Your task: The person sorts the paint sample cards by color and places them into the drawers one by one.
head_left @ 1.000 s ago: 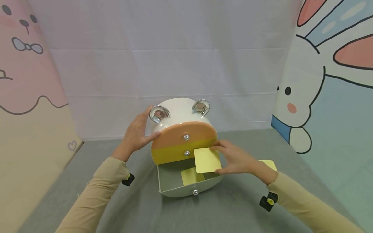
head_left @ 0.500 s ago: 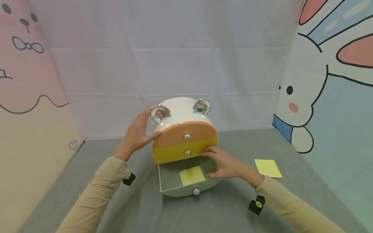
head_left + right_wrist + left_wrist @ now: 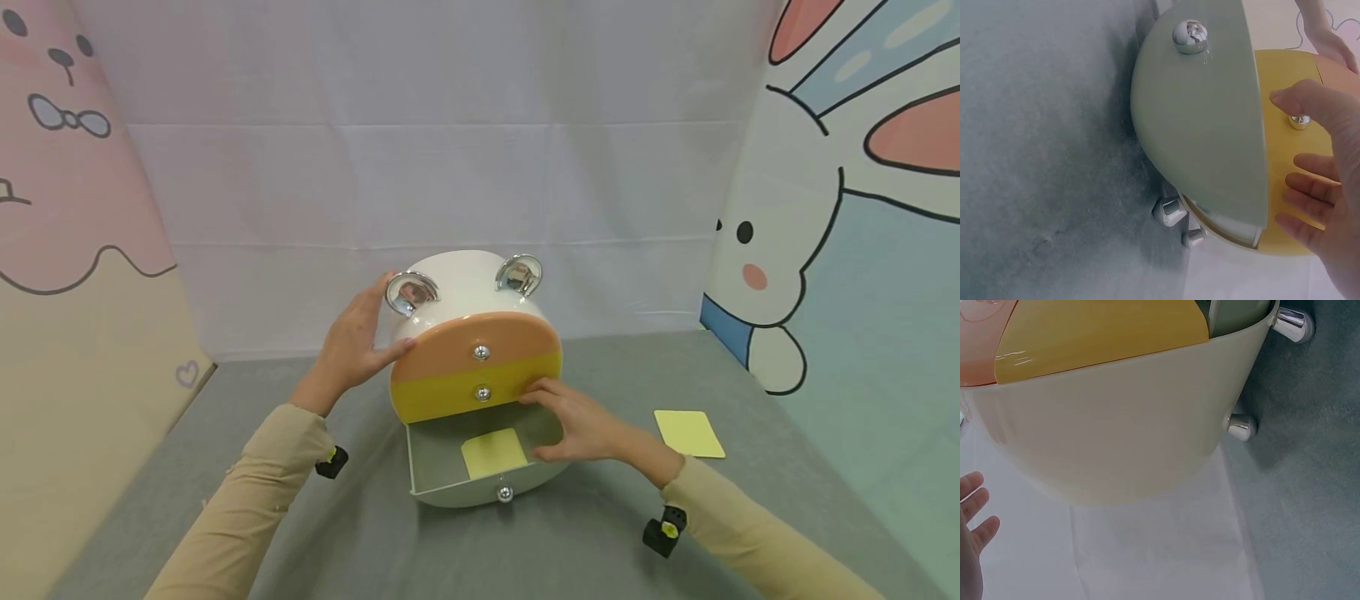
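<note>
A small white drawer cabinet with two silver ear-shaped pieces on top stands on the grey table. Its front has an orange drawer over a yellow drawer, both flush with the body. Below them a grey-green drawer is pulled out, with a yellow square card lying inside. My left hand rests with extended fingers against the cabinet's left side, thumb at the front edge. Over the right part of the pulled-out drawer is my right hand, thumb and fingers apart and nothing between them.
Another yellow square card lies on the grey tabletop right of the cabinet. A white cloth hangs behind. Cartoon-printed panels flank both sides. Silver feet support the cabinet.
A second ago my right hand held a yellow card above the drawer; that hand has since moved left and lower and let go of it. My left hand stays in place.
</note>
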Available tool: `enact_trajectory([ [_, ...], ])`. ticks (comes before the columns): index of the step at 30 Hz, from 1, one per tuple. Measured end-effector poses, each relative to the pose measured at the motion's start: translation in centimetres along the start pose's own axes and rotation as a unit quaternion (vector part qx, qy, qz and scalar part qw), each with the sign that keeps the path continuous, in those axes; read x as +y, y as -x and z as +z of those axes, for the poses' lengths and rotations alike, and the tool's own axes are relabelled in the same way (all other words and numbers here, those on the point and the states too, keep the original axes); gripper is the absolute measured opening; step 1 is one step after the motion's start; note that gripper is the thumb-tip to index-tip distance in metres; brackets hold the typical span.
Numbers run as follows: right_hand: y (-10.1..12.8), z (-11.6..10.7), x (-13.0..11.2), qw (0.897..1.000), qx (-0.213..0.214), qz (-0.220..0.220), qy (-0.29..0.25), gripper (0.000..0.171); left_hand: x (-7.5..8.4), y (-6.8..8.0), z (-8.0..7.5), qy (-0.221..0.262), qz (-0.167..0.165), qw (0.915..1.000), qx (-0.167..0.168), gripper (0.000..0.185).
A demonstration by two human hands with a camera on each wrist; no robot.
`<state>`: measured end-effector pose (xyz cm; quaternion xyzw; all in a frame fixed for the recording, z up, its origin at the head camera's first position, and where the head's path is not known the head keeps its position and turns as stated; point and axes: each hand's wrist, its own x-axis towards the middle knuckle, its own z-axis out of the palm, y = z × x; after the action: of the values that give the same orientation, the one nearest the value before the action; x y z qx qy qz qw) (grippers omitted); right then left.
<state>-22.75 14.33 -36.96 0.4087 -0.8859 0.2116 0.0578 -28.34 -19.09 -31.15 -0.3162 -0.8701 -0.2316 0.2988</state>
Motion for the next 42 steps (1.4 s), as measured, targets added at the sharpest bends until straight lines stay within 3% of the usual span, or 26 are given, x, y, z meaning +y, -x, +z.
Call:
enact_trajectory([
  [9,1.4,-1.7,1.0,0.999,0.005,0.028,-0.022,0.063,0.0,0.0,0.0,-0.003,-0.002,1.0,0.0,0.09],
  [14,2.9,-2.9,2.3,0.997,-0.002,0.08,-0.019,0.062,0.0,0.0,0.0,-0.004,0.0,1.0,0.001,0.089],
  [25,8.0,-4.0,7.8,0.988,0.004,0.155,0.009,0.071,0.0,0.0,0.0,-0.003,-0.002,1.0,0.001,0.088],
  [34,12.3,-4.0,12.1,0.977,-0.025,0.211,0.017,0.075,-0.1,-0.1,0.1,-0.008,0.002,1.0,0.005,0.089],
  [42,14.8,-3.9,14.7,0.967,-0.045,0.245,0.055,0.08,0.0,0.0,0.0,-0.007,0.003,1.0,0.005,0.09],
])
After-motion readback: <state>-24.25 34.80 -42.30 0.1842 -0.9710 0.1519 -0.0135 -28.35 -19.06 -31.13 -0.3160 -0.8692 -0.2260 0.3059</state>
